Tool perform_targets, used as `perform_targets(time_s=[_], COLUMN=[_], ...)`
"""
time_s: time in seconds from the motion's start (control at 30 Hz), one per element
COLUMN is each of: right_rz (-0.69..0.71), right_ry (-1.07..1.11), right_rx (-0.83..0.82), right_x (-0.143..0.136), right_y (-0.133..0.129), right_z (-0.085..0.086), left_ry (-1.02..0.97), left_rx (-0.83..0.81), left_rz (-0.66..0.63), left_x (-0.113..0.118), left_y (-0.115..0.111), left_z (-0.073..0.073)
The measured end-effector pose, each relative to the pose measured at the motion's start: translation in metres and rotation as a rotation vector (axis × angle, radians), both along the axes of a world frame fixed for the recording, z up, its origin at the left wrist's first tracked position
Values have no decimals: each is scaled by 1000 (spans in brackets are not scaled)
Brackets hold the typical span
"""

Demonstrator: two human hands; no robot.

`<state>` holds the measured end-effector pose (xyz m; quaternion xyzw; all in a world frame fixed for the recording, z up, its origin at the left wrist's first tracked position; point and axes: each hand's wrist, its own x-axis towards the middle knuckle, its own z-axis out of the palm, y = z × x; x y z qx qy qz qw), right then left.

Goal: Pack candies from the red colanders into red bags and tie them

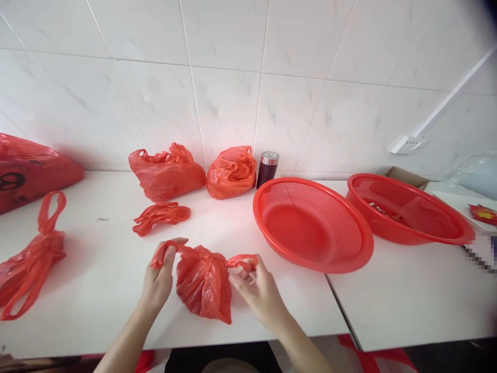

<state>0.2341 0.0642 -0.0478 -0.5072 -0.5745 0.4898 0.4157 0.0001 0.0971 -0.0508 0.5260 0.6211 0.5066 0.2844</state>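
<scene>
A small red plastic bag (205, 290), gathered at its top, lies on the white table in front of me. My left hand (160, 274) is closed on the bag's left handle, which loops over the fingers. On the other side, my right hand (254, 287) grips the right handle with bent fingers. Both handles stretch outward from the gathered neck. Behind my left hand lies a crumpled red plastic bag (161, 216), touched by neither hand.
Two red bags (166, 178) (232, 173) and a dark tumbler (267, 171) stand by the tiled wall. Red perforated baskets (298, 228) (404, 207) are at right. A tied red bag (33, 259) and a larger one (34, 171) lie at left.
</scene>
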Motion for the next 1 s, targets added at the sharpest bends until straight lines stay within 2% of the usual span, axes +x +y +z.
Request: perform_targets(time_s=[0.1, 0.17, 0.27, 0.37, 0.57, 0.67, 0.83, 0.93, 1.0], right_rz=[30, 55, 84, 52, -119, -132, -139, -148, -151], right_ry=[-158, -159, -115, -147, -706, -857, -912, -904, -816], right_rx=[18, 17, 23, 47, 162, 215, 254, 248, 240], right_x=[-26, -30, -19, 1, 15, 13, 12, 13, 17], right_y=[6, 10, 16, 23, 38, 40, 38, 35, 32], right_z=[-5, -10, -17, -25, -43, -48, -52, -53, -50], left_ry=[148, 218, 292, 395, 692, 784, 799, 713, 611], left_rx=[-88, -126, -121, -174, -290, -286, -269, -259, -261], left_rz=[-83, -97, -83, -91, -73, -62, -50, -38, -32], left_x=[13, 16, 13, 10, 22, 26, 27, 28, 26], left_y=[8, 12, 16, 23, 44, 47, 44, 44, 43], left_z=[4, 6, 7, 3, -16, -22, -24, -24, -24])
